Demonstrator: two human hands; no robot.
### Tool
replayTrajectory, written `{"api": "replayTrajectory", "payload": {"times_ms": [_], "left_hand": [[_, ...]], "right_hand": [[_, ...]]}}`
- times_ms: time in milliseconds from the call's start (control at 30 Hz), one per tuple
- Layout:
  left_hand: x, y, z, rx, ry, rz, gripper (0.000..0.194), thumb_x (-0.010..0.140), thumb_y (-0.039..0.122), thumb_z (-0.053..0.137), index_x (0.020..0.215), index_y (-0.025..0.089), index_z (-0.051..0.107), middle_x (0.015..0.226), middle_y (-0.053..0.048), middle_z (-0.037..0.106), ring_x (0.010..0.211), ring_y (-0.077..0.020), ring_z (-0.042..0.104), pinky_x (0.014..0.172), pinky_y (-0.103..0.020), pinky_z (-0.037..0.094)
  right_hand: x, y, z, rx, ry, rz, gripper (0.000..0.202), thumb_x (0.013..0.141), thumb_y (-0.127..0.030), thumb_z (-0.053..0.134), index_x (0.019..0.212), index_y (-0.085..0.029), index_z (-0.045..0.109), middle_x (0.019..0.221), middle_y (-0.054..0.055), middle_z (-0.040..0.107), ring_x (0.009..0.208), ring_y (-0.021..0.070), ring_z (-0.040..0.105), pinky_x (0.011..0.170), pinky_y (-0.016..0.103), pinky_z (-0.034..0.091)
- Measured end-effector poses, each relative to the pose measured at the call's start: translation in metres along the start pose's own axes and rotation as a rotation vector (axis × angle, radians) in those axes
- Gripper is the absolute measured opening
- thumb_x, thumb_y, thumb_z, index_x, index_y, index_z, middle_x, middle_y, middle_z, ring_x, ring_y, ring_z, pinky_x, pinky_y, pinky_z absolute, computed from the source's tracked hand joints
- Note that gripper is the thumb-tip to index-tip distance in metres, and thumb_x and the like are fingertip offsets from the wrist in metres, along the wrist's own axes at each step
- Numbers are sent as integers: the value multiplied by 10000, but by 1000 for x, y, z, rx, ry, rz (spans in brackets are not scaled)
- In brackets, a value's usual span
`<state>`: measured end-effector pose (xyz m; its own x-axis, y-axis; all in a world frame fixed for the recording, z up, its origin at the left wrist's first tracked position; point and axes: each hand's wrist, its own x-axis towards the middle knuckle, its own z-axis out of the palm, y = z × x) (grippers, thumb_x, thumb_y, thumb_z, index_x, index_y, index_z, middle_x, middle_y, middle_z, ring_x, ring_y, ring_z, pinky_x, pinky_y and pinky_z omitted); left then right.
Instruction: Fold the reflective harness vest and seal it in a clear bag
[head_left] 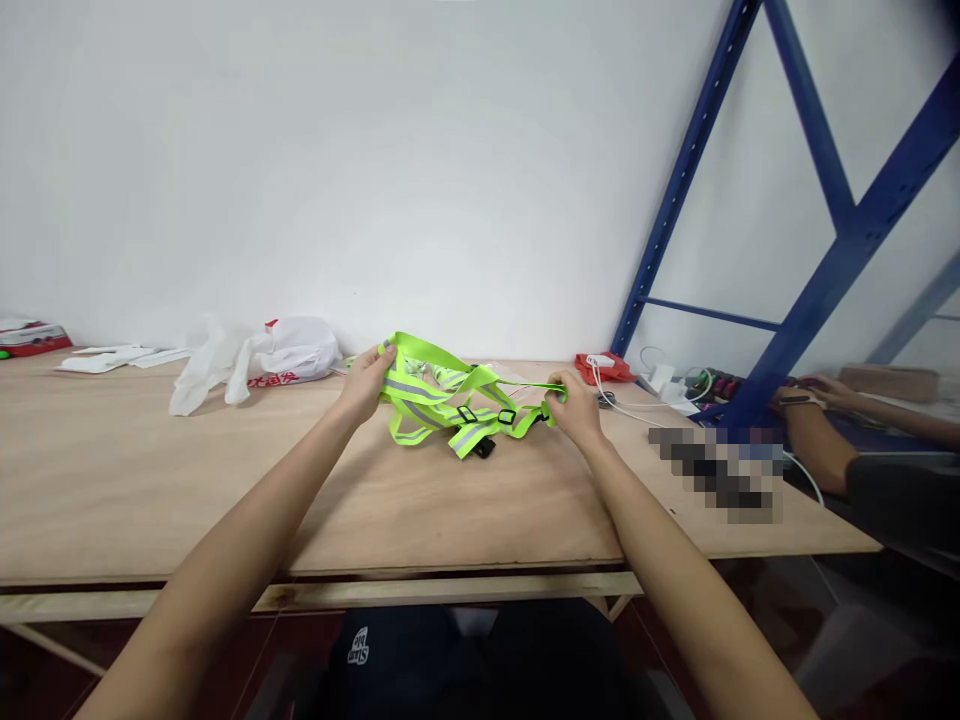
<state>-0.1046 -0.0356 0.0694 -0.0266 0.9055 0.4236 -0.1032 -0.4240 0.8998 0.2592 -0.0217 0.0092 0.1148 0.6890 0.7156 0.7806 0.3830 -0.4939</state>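
Observation:
A neon yellow-green reflective harness (pixel 422 392) with grey stripes and black buckles stretches between my two hands above the table. At its left end my left hand (pixel 367 382) is closed on the strap. My right hand (pixel 576 408) pinches the strap at the other end. Loops of webbing sag between them, and a black clip (pixel 484 448) dangles near the tabletop. Whether the lowest straps touch the wood I cannot tell.
Plastic bags (pixel 296 350) lie left of the harness, with white papers (pixel 120 357) beyond. A red packet (pixel 606 368) and white cables (pixel 622 405) sit at the back right. A blue metal frame (pixel 810 285) rises on the right, near another person's arm (pixel 814 440).

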Motion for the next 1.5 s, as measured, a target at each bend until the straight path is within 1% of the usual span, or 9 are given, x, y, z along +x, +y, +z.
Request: {"api": "replayTrajectory", "payload": {"times_ms": [133,300,433,567,733,867,1200,1400,1500], "left_hand": [[-1,5,-15,109,-305,-216,455,779,588,706,667,184,529,409,73,385,307,-47,239,331,-189,201],[-3,15,-47,170,-570,-459,413,805,582,702,786,176,626,408,89,356,314,-43,249,379,-211,337],[1,16,-69,-17,-575,-345,542,706,500,803,1136,213,640,501,98,414,392,-55,358,470,-218,429],[5,18,-81,180,-542,-305,586,629,359,876,1135,232,607,658,52,570,558,-117,572,580,-253,509],[11,8,-80,555,-206,-40,411,712,443,767,1012,210,610,749,11,621,638,-162,609,543,-248,450],[17,-9,-76,795,-63,143,303,785,453,629,945,196,630,715,-2,613,639,-176,557,565,-269,409],[6,-33,-29,1263,-121,460,201,877,286,511,1001,201,645,1120,-120,662,1069,-305,578,929,-431,416],[-24,-19,21,1072,-582,657,324,971,365,418,774,204,619,782,-82,639,807,-224,579,772,-337,412],[-38,-22,39,1088,-745,625,399,944,516,480,767,200,647,787,-84,659,791,-222,598,720,-322,396]], "right_hand": [[3,21,-6,71,191,86,231,711,-254,540,925,-218,620,936,73,706,859,261,627,804,369,454],[5,49,-10,225,361,218,242,682,-282,541,898,-197,605,855,57,699,803,240,640,778,365,482],[9,59,-9,351,464,295,234,630,-261,539,844,-192,605,831,34,686,799,213,629,749,325,482],[13,67,-7,493,533,382,228,620,-267,511,816,-197,603,769,7,650,730,185,615,672,297,487],[11,76,-3,666,475,498,251,624,-299,497,831,-213,610,525,-57,510,445,145,514,462,266,446],[10,79,-2,711,411,549,258,582,-283,507,805,-211,615,501,-58,511,415,141,503,428,263,439],[6,87,-1,515,281,468,333,527,-229,484,838,-202,603,736,-5,617,662,174,585,611,295,493],[0,77,-3,309,187,249,474,538,-180,486,1005,-221,562,1061,49,626,1007,247,580,903,422,482],[1,62,-8,214,155,129,499,570,-154,492,1061,-213,562,1149,81,608,1136,286,536,1038,480,390]]}}
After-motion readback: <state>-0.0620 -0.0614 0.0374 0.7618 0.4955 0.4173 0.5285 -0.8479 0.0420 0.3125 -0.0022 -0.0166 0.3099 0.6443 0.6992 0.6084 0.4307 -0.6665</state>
